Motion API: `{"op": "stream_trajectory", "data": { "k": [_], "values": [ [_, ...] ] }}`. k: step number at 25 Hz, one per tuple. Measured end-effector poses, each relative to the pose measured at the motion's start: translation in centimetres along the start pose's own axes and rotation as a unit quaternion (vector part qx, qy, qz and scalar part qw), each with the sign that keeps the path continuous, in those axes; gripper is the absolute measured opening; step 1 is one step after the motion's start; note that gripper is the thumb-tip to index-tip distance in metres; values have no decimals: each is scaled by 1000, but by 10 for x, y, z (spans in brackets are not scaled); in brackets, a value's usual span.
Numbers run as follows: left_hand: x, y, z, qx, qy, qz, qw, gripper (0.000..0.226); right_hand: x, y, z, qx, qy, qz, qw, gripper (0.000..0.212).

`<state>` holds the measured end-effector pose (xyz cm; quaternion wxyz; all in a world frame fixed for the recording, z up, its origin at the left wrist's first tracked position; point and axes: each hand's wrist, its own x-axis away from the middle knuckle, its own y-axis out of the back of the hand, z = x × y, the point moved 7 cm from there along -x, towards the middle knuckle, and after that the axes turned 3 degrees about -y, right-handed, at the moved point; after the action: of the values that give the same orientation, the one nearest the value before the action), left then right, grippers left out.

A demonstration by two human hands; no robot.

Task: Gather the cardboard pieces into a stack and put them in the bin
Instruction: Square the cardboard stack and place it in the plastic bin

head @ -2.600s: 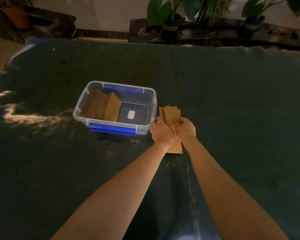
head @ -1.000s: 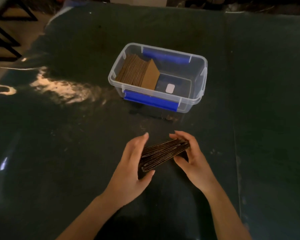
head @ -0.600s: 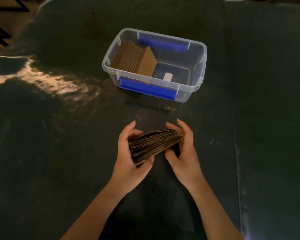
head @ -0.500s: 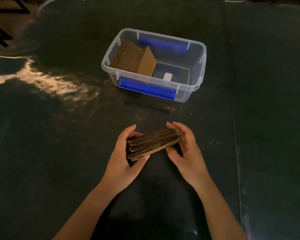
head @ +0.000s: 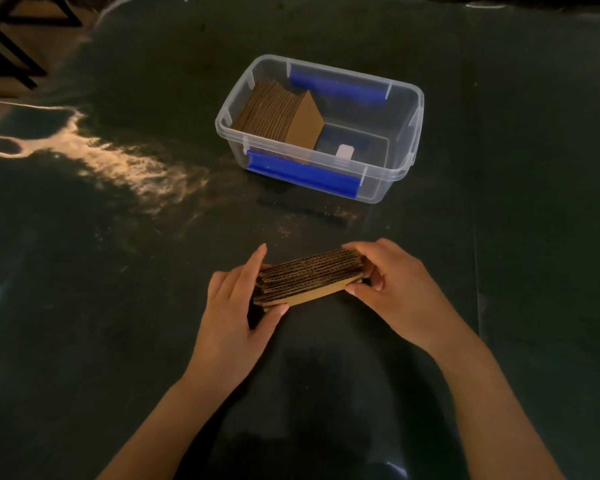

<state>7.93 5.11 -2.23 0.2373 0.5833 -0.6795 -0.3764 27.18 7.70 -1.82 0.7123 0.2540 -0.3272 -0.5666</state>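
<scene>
A stack of brown corrugated cardboard pieces [head: 307, 277] is held edge-on between both hands, low over the dark table. My left hand [head: 234, 306] grips its left end, thumb below and fingers behind. My right hand [head: 394, 285] grips its right end. Beyond them stands a clear plastic bin [head: 407, 157] with blue clip handles. A leaning row of cardboard pieces [head: 281, 114] fills the bin's left part, while its right part shows bare floor with a small white label.
The dark green table cover [head: 118, 306] spreads all around, with a bright glare patch [head: 118, 164] at the left. Crumbs of cardboard dust lie in front of the bin. A black metal frame [head: 7, 39] stands off the table's far left corner.
The hands drew the loose pieces back from beside the bin toward me and squared them into one stack. In the last half second the stack flattened and tightened slightly.
</scene>
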Motion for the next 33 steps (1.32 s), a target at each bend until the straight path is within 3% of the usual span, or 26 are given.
{"op": "stream_trajectory", "data": {
  "k": [4,9,16,20,24,29,33],
  "values": [
    [3,-8,-6,53,22,40,998,83,4,-11,-2,-23,-16,-16,999,55],
    [7,-7,3,90,52,22,994,94,6,-12,-12,-86,-7,-4,996,50],
    [13,-20,-3,39,90,-5,995,77,5,-11,-9,-96,5,-61,994,42],
    [3,-12,-6,36,104,24,994,57,3,-1,-7,-109,-13,-50,993,39],
    [-33,15,-50,43,24,0,999,52,-9,56,10,-110,9,-68,992,37],
    [-130,44,-107,22,-70,-102,992,63,-84,174,43,15,88,-152,984,32],
    [-189,17,-111,-24,-38,-68,997,55,-161,178,22,91,21,-34,995,38]
  ]
}}
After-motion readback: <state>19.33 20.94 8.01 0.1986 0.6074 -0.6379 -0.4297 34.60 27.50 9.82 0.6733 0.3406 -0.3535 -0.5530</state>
